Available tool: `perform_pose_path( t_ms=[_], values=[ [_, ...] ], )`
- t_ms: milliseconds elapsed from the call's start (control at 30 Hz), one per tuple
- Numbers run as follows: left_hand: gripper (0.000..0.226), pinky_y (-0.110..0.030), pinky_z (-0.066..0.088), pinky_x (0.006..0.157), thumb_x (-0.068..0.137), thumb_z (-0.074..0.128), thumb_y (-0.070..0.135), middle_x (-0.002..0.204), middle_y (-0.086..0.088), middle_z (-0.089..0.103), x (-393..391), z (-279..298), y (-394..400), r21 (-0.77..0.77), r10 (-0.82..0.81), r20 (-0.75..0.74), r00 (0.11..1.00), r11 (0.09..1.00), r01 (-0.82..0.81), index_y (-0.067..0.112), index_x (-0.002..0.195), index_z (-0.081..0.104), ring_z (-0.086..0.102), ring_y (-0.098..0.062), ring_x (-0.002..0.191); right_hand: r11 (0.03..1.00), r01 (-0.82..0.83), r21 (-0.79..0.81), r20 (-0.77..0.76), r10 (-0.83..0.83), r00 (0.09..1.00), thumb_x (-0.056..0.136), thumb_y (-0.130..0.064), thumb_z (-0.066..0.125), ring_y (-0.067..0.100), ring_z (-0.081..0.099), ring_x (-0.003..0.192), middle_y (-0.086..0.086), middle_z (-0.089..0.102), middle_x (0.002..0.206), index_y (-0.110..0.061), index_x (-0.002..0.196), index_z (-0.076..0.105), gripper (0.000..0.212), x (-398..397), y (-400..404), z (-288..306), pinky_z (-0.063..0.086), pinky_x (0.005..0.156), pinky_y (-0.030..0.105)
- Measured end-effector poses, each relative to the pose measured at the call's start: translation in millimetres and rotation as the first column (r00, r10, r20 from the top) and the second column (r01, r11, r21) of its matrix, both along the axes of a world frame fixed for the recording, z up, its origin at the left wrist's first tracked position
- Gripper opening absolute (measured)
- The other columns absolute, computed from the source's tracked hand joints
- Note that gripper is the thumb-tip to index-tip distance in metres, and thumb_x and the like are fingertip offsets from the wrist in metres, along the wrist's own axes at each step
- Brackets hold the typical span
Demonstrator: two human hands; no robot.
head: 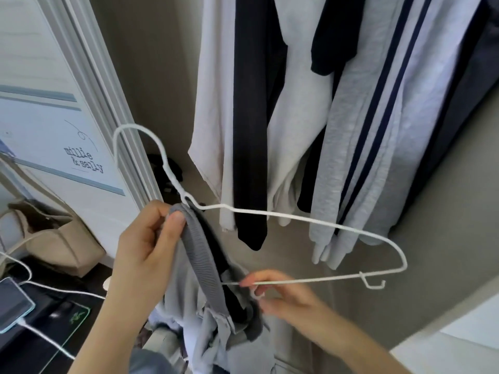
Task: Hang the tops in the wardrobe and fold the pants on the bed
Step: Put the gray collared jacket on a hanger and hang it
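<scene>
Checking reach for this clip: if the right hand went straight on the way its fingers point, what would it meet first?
Probably the grey ribbed-collar top bunched just left of the right hand, which pinches the white wire hanger; depth is unclear.

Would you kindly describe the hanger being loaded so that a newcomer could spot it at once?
Below the clothes hanging in the wardrobe, two hands work at a grey top. The white wire hanger sits between them, the right hand pinching its bottom bar. It alone is bare, thin and white.
</scene>
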State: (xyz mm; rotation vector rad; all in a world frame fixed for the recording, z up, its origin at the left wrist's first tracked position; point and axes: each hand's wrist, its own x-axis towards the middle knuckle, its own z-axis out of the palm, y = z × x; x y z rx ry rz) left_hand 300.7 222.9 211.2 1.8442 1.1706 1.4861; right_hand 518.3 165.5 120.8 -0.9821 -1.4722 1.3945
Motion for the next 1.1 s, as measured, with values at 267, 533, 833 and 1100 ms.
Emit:
perform_pose_path(
  t_ms=[267,533,833,1100],
  values=[
    [0.047,-0.026,0.028,0.053,0.075,0.060,0.058,0.056,0.002,0.035,-13.7,-8.7,-2.2,-0.124,0.122,0.244,0.962,0.988,-0.094,0.016,0.061,0.045,0.035,-0.012,0.056,0.804,0.479,-0.351,0.157,-0.454,0.877,0.097,-0.008,0.047,0.012,0.062,0.053,0.000,0.068,0.074,-0.038,0.116,0.053,0.036,-38.8,5.8,-36.5,0.048,0.049,0.022],
    [0.039,-0.008,0.026,0.041,0.082,0.076,0.025,0.046,0.005,0.032,-41.9,-33.5,0.6,-0.094,0.319,0.082,0.944,0.946,-0.311,0.014,0.059,0.046,0.030,-0.005,0.044,0.652,0.651,-0.389,-0.070,-0.725,0.685,0.084,0.012,0.047,0.015,0.038,0.036,0.017,0.052,0.052,0.002,0.074,0.072,0.029,36.1,-0.8,-11.7,0.031,0.037,0.020],
    [0.042,-0.037,0.030,0.067,0.072,0.059,0.057,0.050,0.001,0.040,-13.3,-33.4,-12.1,0.220,0.352,-0.428,0.832,0.934,-0.282,0.019,0.056,0.049,0.043,-0.025,0.054,0.659,0.741,0.128,0.016,-0.749,0.663,0.084,-0.007,0.055,0.012,0.038,0.040,-0.002,0.047,0.044,-0.016,0.071,0.074,0.025,17.8,-14.9,50.3,0.032,0.040,0.024],
    [0.047,-0.027,0.035,0.067,0.069,0.057,0.068,0.055,0.003,0.049,13.9,-31.0,-28.0,0.095,0.271,-0.267,0.925,0.962,-0.255,0.024,0.060,0.047,0.046,-0.001,0.080,0.603,0.336,0.723,0.415,-0.769,0.486,0.099,-0.035,0.040,0.009,0.049,0.070,-0.009,0.053,0.078,-0.018,0.080,0.059,0.032,-4.6,-3.5,59.1,0.042,0.065,0.028]
  ],
)
